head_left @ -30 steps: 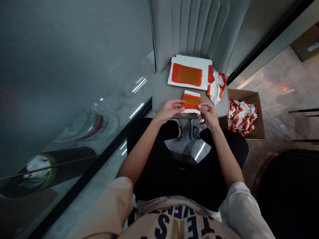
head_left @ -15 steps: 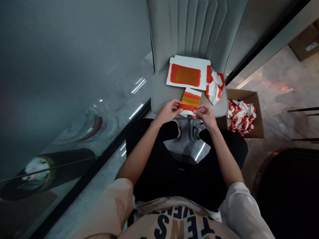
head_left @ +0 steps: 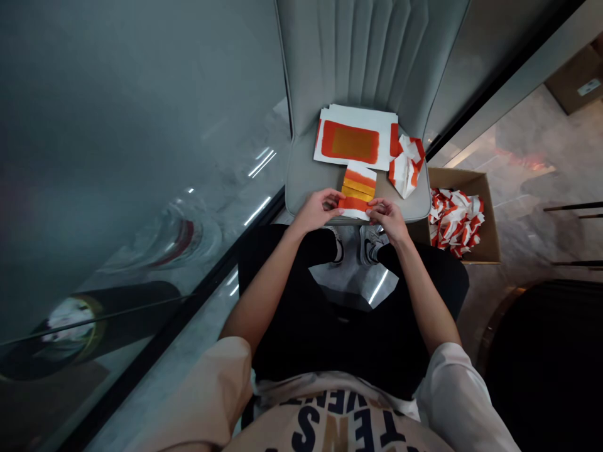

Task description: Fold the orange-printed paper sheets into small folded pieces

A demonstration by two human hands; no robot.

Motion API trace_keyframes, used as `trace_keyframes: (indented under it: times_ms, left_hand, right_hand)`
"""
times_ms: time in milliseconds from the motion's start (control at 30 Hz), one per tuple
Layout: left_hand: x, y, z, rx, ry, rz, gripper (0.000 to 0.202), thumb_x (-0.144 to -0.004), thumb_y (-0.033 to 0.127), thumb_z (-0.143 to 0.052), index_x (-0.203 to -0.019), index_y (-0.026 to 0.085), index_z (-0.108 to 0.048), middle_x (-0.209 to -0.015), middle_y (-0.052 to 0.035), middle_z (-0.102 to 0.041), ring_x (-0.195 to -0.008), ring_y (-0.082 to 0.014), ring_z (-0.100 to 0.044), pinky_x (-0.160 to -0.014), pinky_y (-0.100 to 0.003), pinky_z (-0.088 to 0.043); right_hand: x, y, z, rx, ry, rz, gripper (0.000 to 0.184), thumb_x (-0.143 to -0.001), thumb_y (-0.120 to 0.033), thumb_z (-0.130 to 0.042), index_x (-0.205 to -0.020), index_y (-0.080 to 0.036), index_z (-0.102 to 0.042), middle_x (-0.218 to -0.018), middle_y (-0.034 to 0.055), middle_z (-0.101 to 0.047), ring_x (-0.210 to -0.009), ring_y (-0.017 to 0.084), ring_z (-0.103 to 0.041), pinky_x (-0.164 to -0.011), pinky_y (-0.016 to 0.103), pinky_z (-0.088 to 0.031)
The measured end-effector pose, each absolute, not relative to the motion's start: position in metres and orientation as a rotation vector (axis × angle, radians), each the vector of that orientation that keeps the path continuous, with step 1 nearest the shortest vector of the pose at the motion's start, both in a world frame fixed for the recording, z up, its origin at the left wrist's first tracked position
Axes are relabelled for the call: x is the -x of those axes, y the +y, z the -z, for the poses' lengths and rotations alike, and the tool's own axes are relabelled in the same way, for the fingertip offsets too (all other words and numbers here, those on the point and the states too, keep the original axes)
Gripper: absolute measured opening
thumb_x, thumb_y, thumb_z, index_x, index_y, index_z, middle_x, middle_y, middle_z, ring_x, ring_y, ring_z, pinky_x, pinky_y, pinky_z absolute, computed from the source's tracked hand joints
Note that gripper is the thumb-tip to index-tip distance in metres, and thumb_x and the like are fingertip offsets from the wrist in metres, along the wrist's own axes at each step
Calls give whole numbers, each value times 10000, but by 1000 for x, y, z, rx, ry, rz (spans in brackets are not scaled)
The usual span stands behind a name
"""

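- Left hand (head_left: 318,210) — thumb and fingers closed on the left edge of a creased orange-and-white paper (head_left: 358,189).
- Right hand (head_left: 390,218) pinches its right edge.
- The paper is over the near part of the grey chair (head_left: 306,188) seat; whether it rests there is hard to tell.
- Sheet stack (head_left: 389,119) — far side of the seat.
- Folded paper piece (head_left: 406,169) to the right.
- Cardboard box (head_left: 490,220) of similar pieces (head_left: 459,216), farther right.

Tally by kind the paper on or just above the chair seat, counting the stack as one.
Stack: 1
Held paper: 1
Folded piece, right of the stack: 1
Total: 3
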State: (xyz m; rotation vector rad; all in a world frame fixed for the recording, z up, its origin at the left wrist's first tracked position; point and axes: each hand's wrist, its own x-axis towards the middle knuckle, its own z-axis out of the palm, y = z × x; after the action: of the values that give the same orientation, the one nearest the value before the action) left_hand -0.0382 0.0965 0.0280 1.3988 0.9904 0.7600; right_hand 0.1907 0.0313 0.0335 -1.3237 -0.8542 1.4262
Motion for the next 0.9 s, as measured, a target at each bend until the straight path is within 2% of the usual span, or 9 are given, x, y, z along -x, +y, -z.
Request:
trace_keyframes:
  times_ms: [200,367,600,733,833,900]
  left_hand:
    - [38,97,-30,-1417,897,-737,345,-717,173,-821,-1043,152,-710,-1032,-68,-700,-829,-123,-623,-825,-284,-532]
    - [38,98,-29,-1436,885,-736,299,-716,178,-816,-994,174,-706,-986,-64,-701,-832,-138,-630,-794,-283,-530]
    - [36,96,-33,-1563,899,-679,186,-784,191,-782,-958,161,-724,-936,-61,-708,-809,-146,-626,-707,-268,-470]
    - [38,95,-34,-1671,919,-680,150,-828,208,-758,-975,182,-746,-932,-43,-714,-734,-128,-583,-695,-266,-454]
    - [36,94,-35,-1734,1008,-710,196,-864,268,-744,-1048,197,-744,-953,-34,-709,-678,-118,-534,-672,-261,-447]
    - [30,92,-36,-1753,1072,-786,235,-890,329,-736,-1087,203,-741,-1061,-61,-697,-758,-138,-573,-698,-261,-468]
  right_hand:
    - [-194,33,-34,1318,-897,-1389,535,-611,-463,-920,-986,-264,-594,-742,-73,-660,-627,114,-574,-563,230,-515]
    - [-196,36,-35,1329,-935,-1331,528,-630,-513,-904,-972,-267,-587,-762,-59,-655,-614,112,-556,-543,225,-470]
    - [-195,39,-30,1400,-833,-1238,610,-652,-625,-863,-920,-278,-439,-697,-79,-639,-594,122,-582,-513,214,-437]
    - [-198,40,-29,1393,-779,-1269,633,-643,-662,-855,-1029,-263,-552,-755,-50,-691,-613,132,-610,-544,235,-489]
    - [-197,38,-33,1393,-847,-1150,541,-694,-672,-819,-961,-236,-642,-836,1,-718,-683,153,-645,-584,260,-526]
    - [-193,33,-38,1432,-897,-953,458,-763,-646,-787,-940,-237,-680,-889,21,-712,-778,177,-671,-632,273,-556]
